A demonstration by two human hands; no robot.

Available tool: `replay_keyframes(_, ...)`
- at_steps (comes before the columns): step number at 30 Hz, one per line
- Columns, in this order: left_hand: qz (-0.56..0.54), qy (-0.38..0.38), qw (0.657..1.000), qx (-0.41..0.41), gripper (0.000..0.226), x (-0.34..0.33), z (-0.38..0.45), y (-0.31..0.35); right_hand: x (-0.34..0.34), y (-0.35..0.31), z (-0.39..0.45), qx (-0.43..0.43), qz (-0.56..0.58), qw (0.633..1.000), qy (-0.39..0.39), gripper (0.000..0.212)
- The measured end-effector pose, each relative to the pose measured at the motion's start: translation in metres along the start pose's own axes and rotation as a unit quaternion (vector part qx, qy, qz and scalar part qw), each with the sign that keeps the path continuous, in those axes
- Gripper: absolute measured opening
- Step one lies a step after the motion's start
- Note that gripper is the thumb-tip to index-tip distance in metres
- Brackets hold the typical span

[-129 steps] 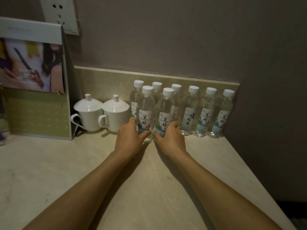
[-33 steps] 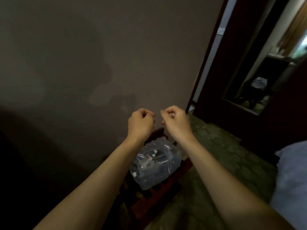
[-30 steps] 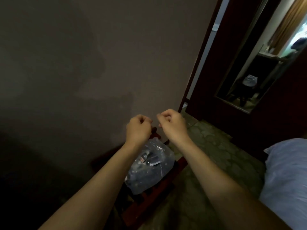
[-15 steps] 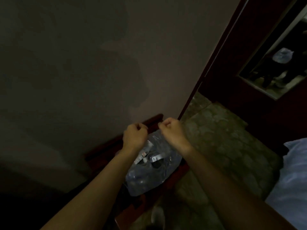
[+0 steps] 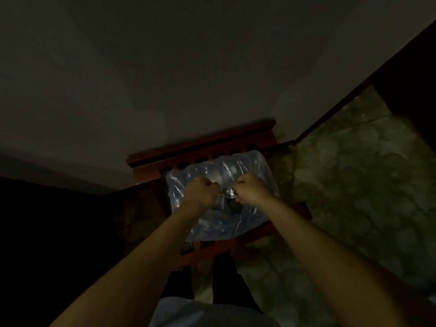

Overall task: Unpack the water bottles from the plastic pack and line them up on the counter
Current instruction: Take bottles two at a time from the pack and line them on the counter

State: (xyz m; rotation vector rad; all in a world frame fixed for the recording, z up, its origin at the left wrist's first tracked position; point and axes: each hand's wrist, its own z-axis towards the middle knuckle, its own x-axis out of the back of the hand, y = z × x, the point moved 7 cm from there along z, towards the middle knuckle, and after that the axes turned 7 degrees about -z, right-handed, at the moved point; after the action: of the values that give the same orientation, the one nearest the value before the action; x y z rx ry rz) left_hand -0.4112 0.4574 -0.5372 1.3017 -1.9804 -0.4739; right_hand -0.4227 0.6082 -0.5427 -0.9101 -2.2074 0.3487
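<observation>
glossy crinkled plastic pack; dark wood rack

Dim, underexposed head view with heavy shadow and wide-angle bending.

The left side falls to near black and the wall is a murky grey with faint soft shadows. What light there is reaches the right, where the patterned floor shows mottled green. The plastic pack is the brightest area, its wrinkled film catching pale glints of glare. Both forearms are evenly, weakly lit. Detail is soft and smeared throughout, knuckle outlines blurred, and straight lines tilt and bow towards the edges.
</observation>
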Motion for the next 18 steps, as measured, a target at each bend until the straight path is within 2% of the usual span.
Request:
replay_keyframes(4, 0.029, -0.056, 0.997, 0.037, 0.031, -0.03, 0.016, -0.023, -0.032, 0.026, 0.027, -0.01, -0.057, 0.996, -0.071, 0.028)
replay_keyframes(7, 0.067, -0.096, 0.992, 0.05, 0.034, -0.051, 0.03, -0.038, -0.055, 0.04, 0.049, 0.001, -0.094, 0.99, -0.108, 0.017)
replay_keyframes(12, 0.136, -0.147, 0.976, 0.083, 0.039, -0.085, 0.06, -0.067, -0.086, 0.055, 0.085, 0.025, -0.149, 0.979, -0.135, 0.033)
replay_keyframes(18, 0.152, -0.073, 0.977, 0.127, 0.038, -0.086, 0.083, -0.103, -0.108, 0.063, 0.12, 0.062, -0.226, 0.969, -0.078, 0.052)
